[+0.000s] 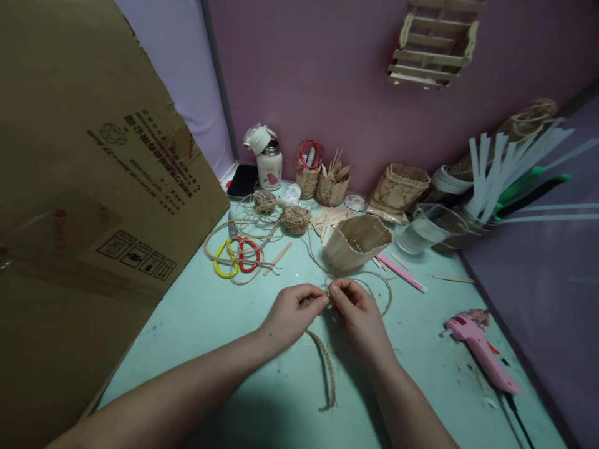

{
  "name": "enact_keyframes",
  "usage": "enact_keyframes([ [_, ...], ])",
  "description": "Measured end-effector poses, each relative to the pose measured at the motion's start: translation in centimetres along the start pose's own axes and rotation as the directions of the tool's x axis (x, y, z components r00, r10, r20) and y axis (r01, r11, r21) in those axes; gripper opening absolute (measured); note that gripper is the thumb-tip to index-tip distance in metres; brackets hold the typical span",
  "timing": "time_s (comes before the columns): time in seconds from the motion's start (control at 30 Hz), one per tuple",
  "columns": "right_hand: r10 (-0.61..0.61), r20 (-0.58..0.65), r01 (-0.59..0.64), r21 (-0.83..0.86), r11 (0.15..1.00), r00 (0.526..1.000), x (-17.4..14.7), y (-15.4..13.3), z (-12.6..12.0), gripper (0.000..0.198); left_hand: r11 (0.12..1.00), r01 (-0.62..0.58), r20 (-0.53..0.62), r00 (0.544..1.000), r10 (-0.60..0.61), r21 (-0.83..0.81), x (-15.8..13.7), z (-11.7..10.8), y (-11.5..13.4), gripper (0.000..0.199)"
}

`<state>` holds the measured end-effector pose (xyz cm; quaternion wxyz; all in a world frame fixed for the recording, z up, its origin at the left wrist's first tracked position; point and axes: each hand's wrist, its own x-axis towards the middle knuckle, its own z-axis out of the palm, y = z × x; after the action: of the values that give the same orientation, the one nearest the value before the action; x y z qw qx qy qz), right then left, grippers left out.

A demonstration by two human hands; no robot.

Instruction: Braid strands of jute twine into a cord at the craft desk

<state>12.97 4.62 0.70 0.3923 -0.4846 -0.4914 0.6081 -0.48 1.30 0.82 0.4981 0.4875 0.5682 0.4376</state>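
My left hand (299, 308) and my right hand (355, 308) meet above the middle of the table, both closed in a pinch on jute twine. A braided length of the twine (327, 368) hangs down from under my left hand and its end lies on the tabletop. Loose strands (386, 284) loop out beyond my fingers toward a twine ball (296, 219). The exact spot between my fingertips is mostly covered. Just past my hands stands a pot made of wooden craft sticks (349, 249).
Scissors (238, 255) lie left among tangled twine. A pink glue gun (484, 352) rests at right, its cord running to the front. A pink pen-like tool (402, 272), a clear cup (418, 231) and a bottle (269, 167) are farther back. A cardboard box (116, 156) borders the left.
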Motion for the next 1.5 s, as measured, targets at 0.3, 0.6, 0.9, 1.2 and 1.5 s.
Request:
enact_keyframes([
  [0.3, -0.08, -0.047, 0.08, -0.018, 0.997, 0.996, -0.2, 0.0, 0.4, 0.019, 1.0, 0.023, 0.002, 1.0, -0.023, 0.002, 0.0, -0.2, 0.2, 0.022],
  [0.6, -0.15, -0.176, 0.142, -0.056, 0.988, 0.973, -0.6, -0.2, 0.9, 0.024, 0.996, 0.032, -0.067, 0.997, -0.037, -0.083, 0.4, -0.1, -0.4, 0.018],
  [0.9, -0.108, -0.152, 0.101, -0.053, 0.993, 0.982, -0.8, -0.1, 1.1, 0.027, 0.979, 0.069, -0.135, 0.986, -0.096, -0.192, 0.5, -0.2, 0.3, 0.016],
  [1.2, -0.023, -0.084, 0.023, 0.001, 1.0, 0.996, -0.6, -0.3, 0.7, 0.027, 0.908, 0.115, -0.003, 0.992, -0.127, -0.403, 0.4, -0.2, 0.1, 0.015],
  [1.5, -0.383, -0.104, 0.323, -0.363, 0.874, 0.918, -1.4, -0.9, 1.0, 0.01, 0.915, 0.059, -0.14, 0.982, -0.124, -0.398, 0.4, 0.3, -0.7, 0.019],
])
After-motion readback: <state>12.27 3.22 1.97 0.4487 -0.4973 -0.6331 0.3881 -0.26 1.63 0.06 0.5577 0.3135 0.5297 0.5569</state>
